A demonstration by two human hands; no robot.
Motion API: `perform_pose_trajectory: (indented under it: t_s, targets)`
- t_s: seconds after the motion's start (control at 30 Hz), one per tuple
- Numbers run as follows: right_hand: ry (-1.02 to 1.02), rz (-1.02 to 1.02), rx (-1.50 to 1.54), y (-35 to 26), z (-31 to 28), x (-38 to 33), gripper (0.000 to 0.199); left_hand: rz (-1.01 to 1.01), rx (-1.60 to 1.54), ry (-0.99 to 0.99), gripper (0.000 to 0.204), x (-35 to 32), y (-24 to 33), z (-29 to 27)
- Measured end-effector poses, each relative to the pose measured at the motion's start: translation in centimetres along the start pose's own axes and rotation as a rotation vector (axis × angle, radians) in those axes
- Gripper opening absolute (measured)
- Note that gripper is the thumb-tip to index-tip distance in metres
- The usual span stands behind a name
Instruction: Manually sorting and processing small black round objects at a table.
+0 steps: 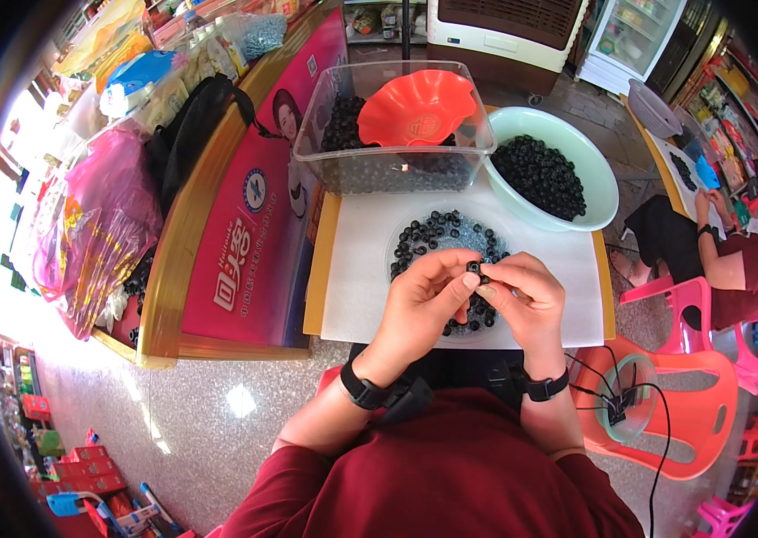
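My left hand (pixel 424 300) pinches a small black round piece (pixel 474 267), like a bead with a hole, between thumb and fingertips. The thumb and forefinger of my right hand (pixel 530 294) close on the same piece from the right; whether a second tiny part is between them is hidden. Both hands hover over a shallow clear round plate (pixel 391 260). In it lie loose black round pieces (pixel 412 235) and a heap of small clear bluish pieces (pixel 460 235). My hands cover part of the plate.
Behind the plate stand a clear plastic bin (pixel 388 175) of black pieces with a red scalloped bowl (pixel 419 108) in it, and a pale green basin (pixel 608 202) of black pieces. A counter (pixel 249 242) rises at left. An orange stool (pixel 702 403) bears cables. Another person (pixel 738 269) sits at right.
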State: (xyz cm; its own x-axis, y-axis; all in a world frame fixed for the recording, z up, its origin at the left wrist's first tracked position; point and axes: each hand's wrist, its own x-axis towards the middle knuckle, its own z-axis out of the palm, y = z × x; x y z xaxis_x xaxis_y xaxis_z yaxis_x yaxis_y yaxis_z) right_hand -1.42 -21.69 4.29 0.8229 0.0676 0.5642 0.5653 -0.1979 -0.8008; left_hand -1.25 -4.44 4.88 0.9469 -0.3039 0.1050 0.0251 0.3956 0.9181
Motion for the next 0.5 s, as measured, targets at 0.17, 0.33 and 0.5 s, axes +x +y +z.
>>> perform_pose_trajectory:
  t_s: [0.17,0.33,0.5]
  targets:
    - [-0.001,0.062,0.046,-0.29,0.04,-0.08,0.022,0.051,0.025,0.036,0.025,-0.14,-0.11,0.22]
    - [0.004,0.167,0.207,-0.71,0.24,-0.29,0.017,0.064,0.031,0.024,0.026,-0.17,-0.23,0.10]
    - [0.041,0.192,0.267,-0.85,0.09,-0.40,0.016,0.095,0.059,0.010,0.028,-0.10,0.04,0.19]
